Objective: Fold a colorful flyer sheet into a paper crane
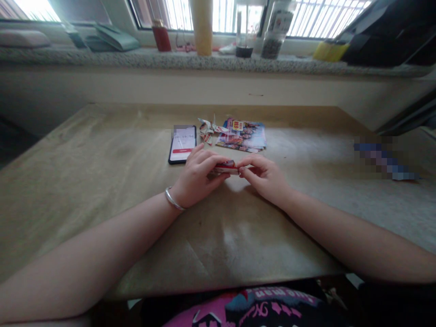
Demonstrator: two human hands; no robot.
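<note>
Between my hands, just above the table, is a small folded piece of printed paper (225, 169), red and white with darker patches. My left hand (202, 170) holds its left side, thumb below and fingers over the top. At its right end, the thumb and forefinger of my right hand (264, 175) pinch the edge. Part of the paper is hidden under the left fingers. Beyond my hands lie folded paper cranes (207, 129), made of similar printed paper. Beside them is a stack of colourful printed sheets (245, 135).
A phone (183, 150) with a lit screen lies just past my left hand. The table (136, 181) has a tan cover. Behind it, a speckled windowsill (136, 56) carries a red bottle (161, 37), a yellow cylinder (203, 27) and jars. A blurred strip (384, 159) lies far right.
</note>
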